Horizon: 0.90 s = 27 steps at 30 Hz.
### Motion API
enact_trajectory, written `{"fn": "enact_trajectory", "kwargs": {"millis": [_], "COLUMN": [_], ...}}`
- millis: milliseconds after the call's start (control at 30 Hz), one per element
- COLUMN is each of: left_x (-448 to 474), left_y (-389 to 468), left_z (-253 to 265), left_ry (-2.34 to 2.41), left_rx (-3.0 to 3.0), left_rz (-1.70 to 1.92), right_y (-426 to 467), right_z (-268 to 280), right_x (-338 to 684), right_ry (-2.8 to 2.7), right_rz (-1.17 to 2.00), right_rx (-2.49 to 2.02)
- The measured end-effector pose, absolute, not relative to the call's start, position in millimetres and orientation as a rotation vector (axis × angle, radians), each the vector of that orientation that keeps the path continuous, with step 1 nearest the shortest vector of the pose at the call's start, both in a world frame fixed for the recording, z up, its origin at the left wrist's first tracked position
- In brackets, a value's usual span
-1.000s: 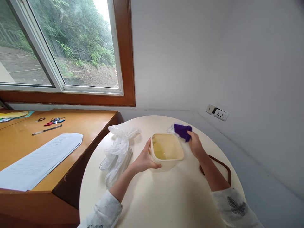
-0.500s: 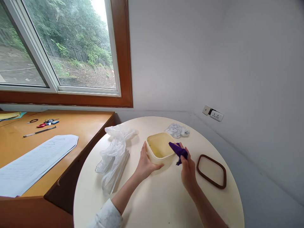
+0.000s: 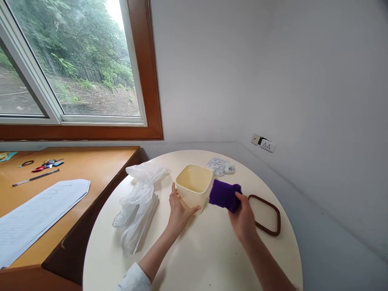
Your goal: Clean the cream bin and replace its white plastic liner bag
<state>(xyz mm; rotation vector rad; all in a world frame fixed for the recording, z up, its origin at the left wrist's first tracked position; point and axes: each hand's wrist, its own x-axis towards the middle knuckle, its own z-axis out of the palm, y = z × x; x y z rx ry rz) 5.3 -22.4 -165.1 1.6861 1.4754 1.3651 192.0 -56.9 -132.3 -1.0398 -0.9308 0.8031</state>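
Note:
A cream plastic bin [image 3: 194, 198], square with rounded corners, stands upright on the round table [image 3: 209, 246]. My left hand [image 3: 179, 210] grips its near left side, thumb across the front and fingers along the left wall. In my right hand [image 3: 245, 220] is a folded purple cloth [image 3: 224, 195], held between thumb and fingers just right of the bin and apart from it. Behind that hand lies a brown rounded-square ring [image 3: 278, 220], flat on the table and partly covered by the hand.
Left of the bin lies a crumpled clear plastic bag [image 3: 138, 206]; a knotted bag [image 3: 220, 166] lies behind it. On the wooden desk [image 3: 100, 161] at left are papers [image 3: 45, 210], a pen [image 3: 35, 178] and keys [image 3: 48, 163]. A wall socket [image 3: 268, 145] is at right.
My right hand has drawn the purple cloth away from the bin's rim and turned it so its flat side shows. The bin now stands more upright in my left hand. The view has shifted slightly right.

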Motion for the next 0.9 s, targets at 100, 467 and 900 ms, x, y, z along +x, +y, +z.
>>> {"fn": "enact_trajectory", "kwargs": {"millis": [100,467,900], "left_x": [-1.9,47.2,59.7], "left_y": [-19.8,1.8,54.2], "left_z": [-167.6,-180.6,-180.5], "left_ry": [1.373,1.172,1.261], "left_rx": [1.705,1.685,1.790], "left_rz": [1.288,1.242,1.230], "right_y": [-58.0,-87.6,-85.7], "right_z": [-132.8,-187.1,-227.1], "right_x": [242.7,321.6,309.8], "right_ry": [-0.628,-1.067,-1.745], "right_rz": [0.828,0.335,0.146], "right_rx": [-1.168,-1.812,-1.803]}}
